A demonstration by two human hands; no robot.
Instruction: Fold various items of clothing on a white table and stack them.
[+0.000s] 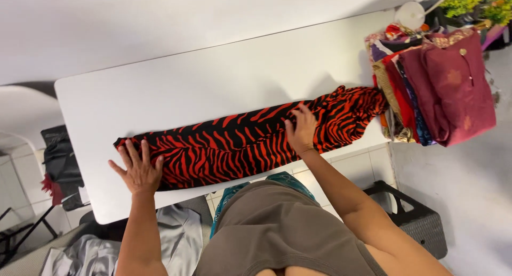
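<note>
1. Head view: long white rectangular table (213, 84) bears a red-and-black zebra-striped cloth (240, 143), folded into a long band along its near edge.
2. Stack of folded maroon and patterned fabrics (437, 84) crowds the cloth's right end.
3. Left hand (140, 169) and right hand (302, 129) lie flat, fingers spread, pressing the cloth; smoothing outward evenly would keep the edges aligned.
4. Dark woven basket (421, 217) sits below the stack.

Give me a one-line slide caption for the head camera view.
Both hands, left and right, press flat on a red-and-black striped cloth stretched along a white table.
</note>
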